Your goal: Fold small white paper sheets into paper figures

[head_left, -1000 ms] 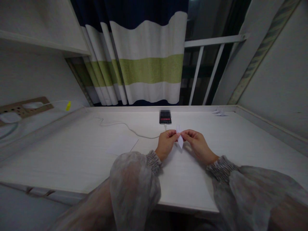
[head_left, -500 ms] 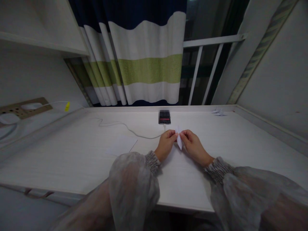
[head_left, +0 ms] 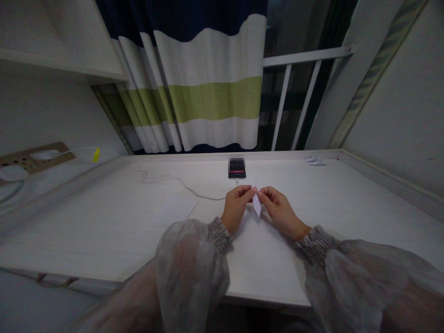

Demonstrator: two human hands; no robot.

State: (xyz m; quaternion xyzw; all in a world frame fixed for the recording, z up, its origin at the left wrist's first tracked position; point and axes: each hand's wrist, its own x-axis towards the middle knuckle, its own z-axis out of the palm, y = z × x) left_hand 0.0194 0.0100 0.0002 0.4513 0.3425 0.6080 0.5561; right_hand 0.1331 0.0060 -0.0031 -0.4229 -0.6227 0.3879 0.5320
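Note:
A small piece of folded white paper (head_left: 257, 206) is held just above the white desk (head_left: 267, 263), its pointed lower end toward me. My left hand (head_left: 237, 206) pinches its upper left side between thumb and fingers; a ring shows on one finger. On the other side, my right hand (head_left: 280, 211) is closed with thumb and fingertips at the paper's upper right edge. The fingertips hide part of the folds. Both forearms wear sheer grey sleeves with gathered cuffs.
A phone (head_left: 237, 168) lies behind my hands, with a white cable (head_left: 187, 187) running left. White sheets of paper (head_left: 176, 209) lie left of my left hand. Folded paper pieces (head_left: 316, 160) sit at the back right. A power strip (head_left: 34, 156) is on the left wall.
My left hand has turned slightly, so its ring now shows. The folded paper has shifted a little left and tilted, still between both hands.

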